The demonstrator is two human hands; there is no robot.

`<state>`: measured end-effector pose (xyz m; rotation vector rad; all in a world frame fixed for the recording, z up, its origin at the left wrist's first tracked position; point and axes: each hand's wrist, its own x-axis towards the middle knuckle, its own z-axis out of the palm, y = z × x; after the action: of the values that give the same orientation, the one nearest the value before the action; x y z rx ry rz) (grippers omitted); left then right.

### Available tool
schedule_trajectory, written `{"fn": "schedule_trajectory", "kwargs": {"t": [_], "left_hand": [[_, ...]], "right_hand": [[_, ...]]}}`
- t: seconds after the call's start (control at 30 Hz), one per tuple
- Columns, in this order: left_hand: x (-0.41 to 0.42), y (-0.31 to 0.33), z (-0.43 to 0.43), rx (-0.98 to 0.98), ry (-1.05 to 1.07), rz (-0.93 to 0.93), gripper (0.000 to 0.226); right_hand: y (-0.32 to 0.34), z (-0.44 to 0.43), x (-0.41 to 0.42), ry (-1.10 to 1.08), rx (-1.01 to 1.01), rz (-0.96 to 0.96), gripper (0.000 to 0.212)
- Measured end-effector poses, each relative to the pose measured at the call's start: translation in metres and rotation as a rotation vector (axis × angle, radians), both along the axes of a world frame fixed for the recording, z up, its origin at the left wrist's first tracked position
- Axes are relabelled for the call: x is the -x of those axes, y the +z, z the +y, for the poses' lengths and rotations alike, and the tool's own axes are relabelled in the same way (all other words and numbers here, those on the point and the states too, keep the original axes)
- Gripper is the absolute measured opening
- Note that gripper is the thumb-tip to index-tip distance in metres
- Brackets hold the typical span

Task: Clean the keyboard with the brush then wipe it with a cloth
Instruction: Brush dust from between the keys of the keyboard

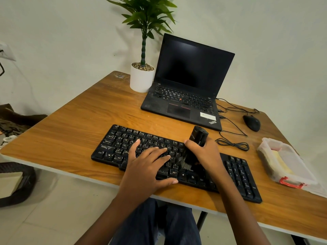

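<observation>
Stage: brushing, by our reading; the first half of the task is in hand and the wipe has not begun.
Keyboard: black keyboard (115, 144) lies aslant on the wooden bench (70, 121), near its front edge, in front of the open laptop (185, 96).
Brush: black brush (199, 136) stands nearly upright over the keys at centre-right, bristles down and splayed against the rows just left of the number pad.
Right hand: right hand (207, 152) has its grip wrapped round the brush's body, thumb on the left side, handle end poking out above the fingers.
Left hand: left hand (148, 167) lies flat on the middle keys, grip spread with fingers straight, thumb along the front edge; we take it to be steadying the keyboard.
Done so far: we cannot tell which rows are swept; pale smudges or dust show on the left keys near Shift and Ctrl, so that end looks to need work.
Left to do: finish the brushing, put the brush down, fetch a cloth and wipe the whole keyboard.
Cloth: none in either hand; a clear plastic box (265, 156) with a red latch sits at the bench's right end, well apart from the hands, holding a pale yellow wad (281, 162) that may be the cloth, though we cannot be sure.
</observation>
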<state>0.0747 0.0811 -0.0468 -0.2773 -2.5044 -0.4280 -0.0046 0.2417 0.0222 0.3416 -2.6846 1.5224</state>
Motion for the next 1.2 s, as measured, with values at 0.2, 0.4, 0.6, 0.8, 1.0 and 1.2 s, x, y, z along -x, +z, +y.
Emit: {"fn": "schedule_trajectory", "kwargs": {"t": [0.2, 0.4, 0.6, 0.8, 1.0, 1.2], "left_hand": [[0.0, 0.0, 0.0, -0.005, 0.004, -0.012, 0.065], [0.0, 0.001, 0.0, -0.009, 0.001, -0.013, 0.064], [0.0, 0.001, 0.0, -0.009, -0.002, -0.019, 0.065], [-0.001, 0.001, 0.0, -0.013, -0.004, -0.025, 0.065], [-0.001, 0.001, 0.0, -0.014, -0.006, -0.011, 0.065], [-0.001, 0.001, 0.0, -0.014, -0.008, -0.011, 0.065]], "right_hand": [[-0.007, -0.012, -0.001, -0.107, 0.011, 0.163, 0.025], [-0.005, -0.001, -0.01, 0.002, 0.083, 0.02, 0.016], [-0.008, -0.01, 0.003, -0.067, 0.072, 0.09, 0.019], [0.003, 0.004, 0.005, -0.035, 0.008, -0.014, 0.017], [-0.003, -0.003, -0.004, -0.076, 0.021, 0.084, 0.024], [0.006, 0.009, -0.017, 0.032, 0.087, -0.065, 0.013]]}}
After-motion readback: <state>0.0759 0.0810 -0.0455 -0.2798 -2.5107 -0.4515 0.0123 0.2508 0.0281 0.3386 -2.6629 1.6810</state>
